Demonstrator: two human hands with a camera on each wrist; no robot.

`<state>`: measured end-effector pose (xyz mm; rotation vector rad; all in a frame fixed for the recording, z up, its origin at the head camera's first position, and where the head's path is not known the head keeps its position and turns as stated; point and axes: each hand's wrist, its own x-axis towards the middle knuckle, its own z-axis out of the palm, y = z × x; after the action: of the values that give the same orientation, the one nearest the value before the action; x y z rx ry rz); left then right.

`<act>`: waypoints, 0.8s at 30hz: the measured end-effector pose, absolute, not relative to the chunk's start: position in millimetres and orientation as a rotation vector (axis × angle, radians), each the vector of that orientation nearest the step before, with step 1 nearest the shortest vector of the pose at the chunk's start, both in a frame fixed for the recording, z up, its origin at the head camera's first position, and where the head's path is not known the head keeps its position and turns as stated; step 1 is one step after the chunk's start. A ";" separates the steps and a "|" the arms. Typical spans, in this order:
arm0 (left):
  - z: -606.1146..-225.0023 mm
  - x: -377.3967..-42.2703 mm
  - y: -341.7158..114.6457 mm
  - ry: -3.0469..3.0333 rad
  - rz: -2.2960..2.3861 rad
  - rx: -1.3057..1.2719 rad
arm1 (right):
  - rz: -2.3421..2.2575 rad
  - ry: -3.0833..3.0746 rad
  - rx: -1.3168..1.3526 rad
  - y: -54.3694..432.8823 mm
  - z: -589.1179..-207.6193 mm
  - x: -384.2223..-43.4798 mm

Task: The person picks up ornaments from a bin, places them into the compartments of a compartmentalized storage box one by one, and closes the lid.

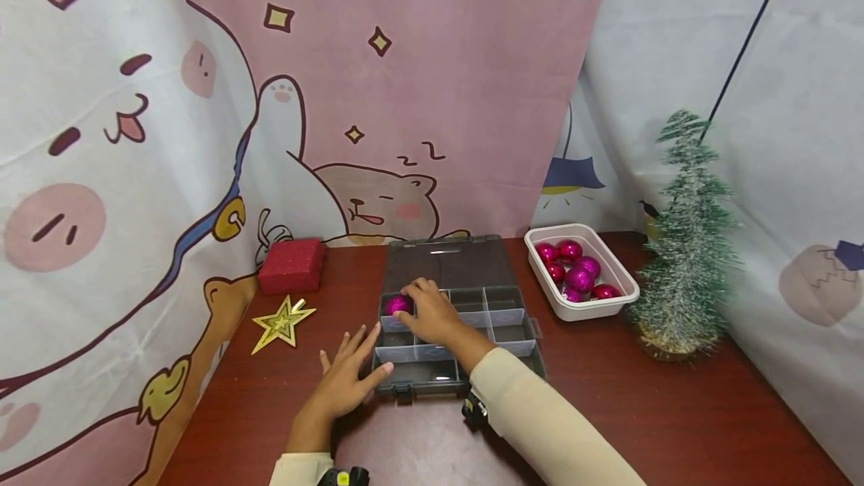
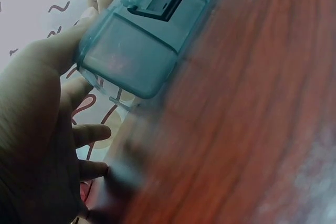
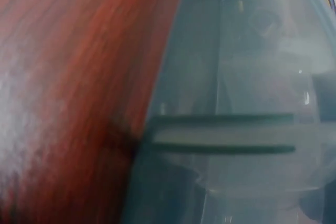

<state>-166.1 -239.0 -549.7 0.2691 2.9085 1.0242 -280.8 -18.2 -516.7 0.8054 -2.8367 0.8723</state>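
A magenta glitter Christmas ball (image 1: 398, 305) sits in the back left compartment of a grey, see-through divider box (image 1: 416, 373). My right hand (image 1: 435, 313) reaches over the box, fingertips and thumb pinching the ball's right side. My left hand (image 1: 347, 381) lies beside the box's left edge with fingers spread and thumb at the front left corner. In the left wrist view, the left fingers (image 2: 92, 132) are stretched out near the box corner and its dark latch (image 2: 160, 1). The right wrist view shows the box wall (image 3: 184, 93) blurred; the right hand is hidden there.
The box's lid (image 1: 448, 261) lies folded back toward the curtain. To the right stand a white tub (image 1: 567, 310) with several shiny pink and red balls and a small frosted tree (image 1: 685, 246). A red box (image 1: 292, 266) and a gold star (image 1: 282, 323) lie on the left.
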 end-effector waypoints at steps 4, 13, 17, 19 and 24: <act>-550.9 -166.4 -238.7 2.911 1.033 0.276 | 1.021 -2.813 0.836 -13.7 -511.7 -280.9; -551.8 -165.1 -239.2 2.932 1.042 0.302 | 1.195 -2.861 0.708 9.4 -488.2 -272.4; -551.1 -165.1 -238.6 2.939 1.046 0.292 | 1.275 -2.809 0.662 28.5 -479.2 -271.6; -551.1 -165.4 -238.2 2.939 1.048 0.292 | 1.298 -2.770 0.643 40.0 -477.7 -271.7; -551.1 -164.9 -238.7 2.942 1.050 0.299 | 1.301 -2.717 0.604 69.9 -476.4 -271.7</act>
<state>-164.9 -238.7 -551.1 0.2990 2.9424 1.0498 -271.7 69.9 -476.4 0.6042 -2.7166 1.3012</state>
